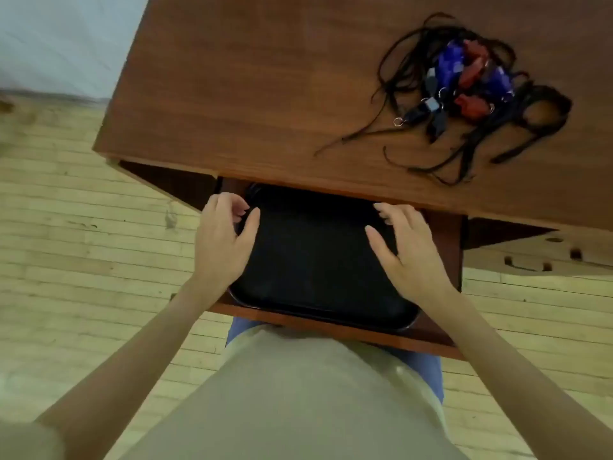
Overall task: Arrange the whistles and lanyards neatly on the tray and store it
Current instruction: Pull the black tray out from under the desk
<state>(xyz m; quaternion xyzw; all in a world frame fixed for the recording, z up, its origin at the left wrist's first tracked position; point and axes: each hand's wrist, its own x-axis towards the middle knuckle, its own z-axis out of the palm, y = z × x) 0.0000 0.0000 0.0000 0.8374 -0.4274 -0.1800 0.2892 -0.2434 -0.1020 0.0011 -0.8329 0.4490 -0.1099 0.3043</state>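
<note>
Left hand (223,240): fingers curled loosely at the left rim of the black tray (315,260), thumb lying over the tray; can't tell if it actually grips. Right hand (408,250): fingers spread, slightly bent, over the tray's right side, holding nothing. Tray sits in the open drawer (444,330) under the wooden desk (265,94). Whistles (464,78) (blue, red, black) tangled with black lanyards (477,151) in a pile on the desktop, far right, well apart from the tray

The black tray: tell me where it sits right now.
In the head view the black tray lies inside the open drawer under the desk's front edge, between both hands.
</note>
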